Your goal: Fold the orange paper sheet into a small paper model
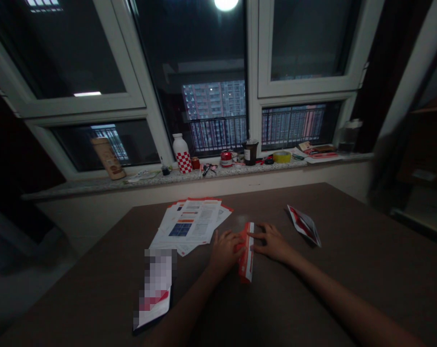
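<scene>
A narrow folded strip of red and white printed paper [246,271] lies lengthwise before me on the dark table. From its left side, my left hand [224,249] grips it, fingers bent over its red face. My right hand [275,244] is at its white right edge, fingers spread and fingertips touching the paper. Left of my hands, several printed sheets [198,219] with red edges overlap in a fanned pile. Another folded red and white paper [304,226] stands partly opened to the right of my right hand.
A phone-like slab [160,289], its surface blurred out, lies at the left on the table [305,299]. Beyond, the windowsill [149,179] holds a checkered bottle [182,154], a brown tumbler [109,158], a red can [226,159], a dark cup [250,153] and yellow tape [282,157].
</scene>
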`<state>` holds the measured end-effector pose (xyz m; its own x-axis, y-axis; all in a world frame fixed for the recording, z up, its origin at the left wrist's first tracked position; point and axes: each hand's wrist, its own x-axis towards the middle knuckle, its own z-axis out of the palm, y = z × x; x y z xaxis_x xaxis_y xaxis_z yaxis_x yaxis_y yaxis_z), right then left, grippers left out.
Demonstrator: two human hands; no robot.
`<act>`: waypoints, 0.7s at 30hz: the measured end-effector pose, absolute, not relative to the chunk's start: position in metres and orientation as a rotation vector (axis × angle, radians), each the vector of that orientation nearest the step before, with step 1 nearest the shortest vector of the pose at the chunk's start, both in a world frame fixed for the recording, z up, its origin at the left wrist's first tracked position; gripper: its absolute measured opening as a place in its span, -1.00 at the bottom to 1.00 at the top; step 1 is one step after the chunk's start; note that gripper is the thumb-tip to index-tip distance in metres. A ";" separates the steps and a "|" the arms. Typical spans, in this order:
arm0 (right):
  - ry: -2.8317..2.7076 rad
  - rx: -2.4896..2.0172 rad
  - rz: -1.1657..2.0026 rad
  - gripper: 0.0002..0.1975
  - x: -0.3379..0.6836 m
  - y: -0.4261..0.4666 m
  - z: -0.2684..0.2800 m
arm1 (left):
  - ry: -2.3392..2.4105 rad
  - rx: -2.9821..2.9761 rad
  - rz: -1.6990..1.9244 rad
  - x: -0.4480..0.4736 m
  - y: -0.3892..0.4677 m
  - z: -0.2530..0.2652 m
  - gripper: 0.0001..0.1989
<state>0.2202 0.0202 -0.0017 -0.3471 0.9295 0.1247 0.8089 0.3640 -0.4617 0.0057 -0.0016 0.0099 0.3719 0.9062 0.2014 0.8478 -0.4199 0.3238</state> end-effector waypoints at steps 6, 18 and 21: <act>-2.311 -1.477 0.510 -0.34 0.224 0.020 -0.002 | 1.599 2.460 0.504 0.006 -0.002 0.010 -0.74; -2.352 -1.467 0.500 -0.19 0.226 0.014 -0.005 | 1.612 2.423 0.470 0.006 -0.001 0.008 -0.71; -2.311 -1.434 0.447 -0.27 0.225 0.013 -0.008 | 1.606 2.461 0.448 0.006 0.001 0.004 -0.66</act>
<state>0.2254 0.0126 -0.0082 -0.4050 0.9014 0.1529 0.7796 0.4279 -0.4574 0.0061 0.0005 0.0043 0.3751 0.9135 0.1572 0.8629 -0.4061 0.3008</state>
